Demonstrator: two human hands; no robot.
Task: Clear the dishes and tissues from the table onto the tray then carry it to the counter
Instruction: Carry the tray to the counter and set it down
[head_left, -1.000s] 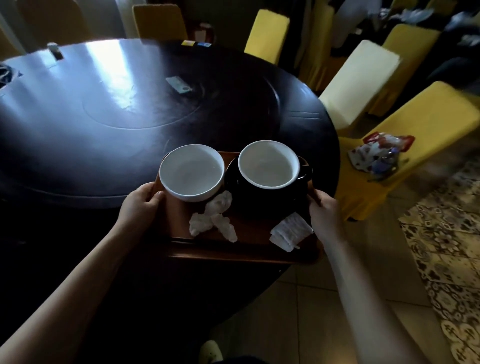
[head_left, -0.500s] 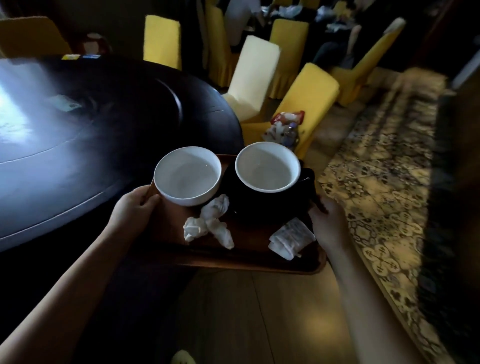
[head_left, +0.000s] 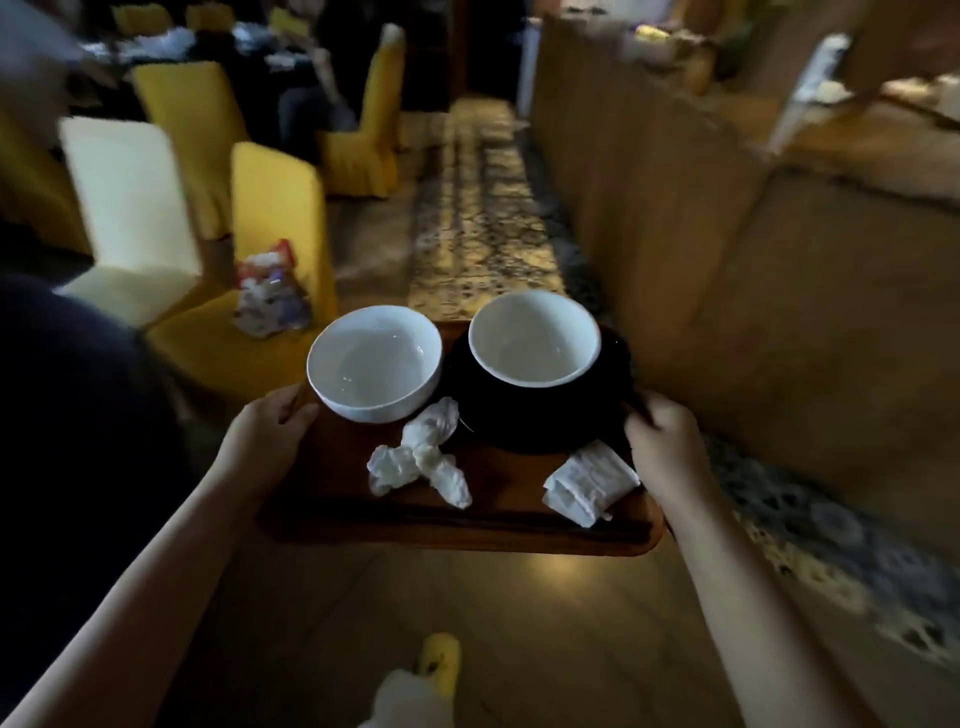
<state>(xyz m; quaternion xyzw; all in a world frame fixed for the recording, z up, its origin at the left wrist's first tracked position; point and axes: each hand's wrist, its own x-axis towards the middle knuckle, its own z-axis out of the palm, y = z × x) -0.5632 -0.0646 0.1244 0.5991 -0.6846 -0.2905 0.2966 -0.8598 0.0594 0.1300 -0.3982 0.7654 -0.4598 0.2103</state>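
Observation:
I hold a brown wooden tray (head_left: 467, 530) in the air over the floor. My left hand (head_left: 265, 436) grips its left edge and my right hand (head_left: 665, 441) grips its right edge. On the tray stands a white bowl (head_left: 374, 361) at the left. A second white bowl (head_left: 535, 338) sits on a black plate (head_left: 519, 421) at the right. Crumpled white tissues (head_left: 421, 457) lie in the middle of the tray, and a folded tissue packet (head_left: 587, 483) lies by my right hand.
A wooden counter wall (head_left: 727, 260) runs along the right. A patterned carpet (head_left: 478, 218) leads ahead. Yellow and white covered chairs (head_left: 275, 218) stand at the left, one with a snack bag (head_left: 267, 291) on its seat. The dark table edge (head_left: 62, 389) is at the far left.
The tray has come off the table and swung to the right with me. The table has slid out to the left edge, and the counter wall has come into view on the right.

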